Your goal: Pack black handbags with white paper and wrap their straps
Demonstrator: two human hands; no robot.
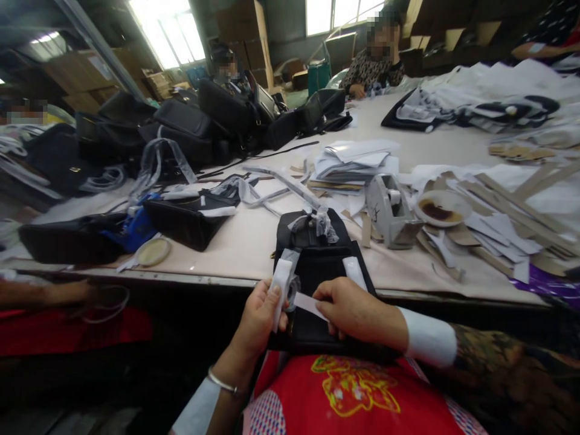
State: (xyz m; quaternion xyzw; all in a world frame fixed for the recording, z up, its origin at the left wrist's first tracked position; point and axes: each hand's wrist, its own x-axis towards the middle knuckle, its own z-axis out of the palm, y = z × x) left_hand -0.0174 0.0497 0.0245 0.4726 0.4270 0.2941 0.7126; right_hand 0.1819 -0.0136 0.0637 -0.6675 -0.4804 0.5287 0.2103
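Your left hand (257,309) grips a white band (283,275) by the black bag (317,266). Your right hand (356,305) pinches a pale strip (309,304), lengthwise leftward toward the band.

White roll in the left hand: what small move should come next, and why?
Perhaps the right hand should draw the strip slightly farther out: it already pinches the strip, which seems to come off the roll, while the left hand grips that roll.
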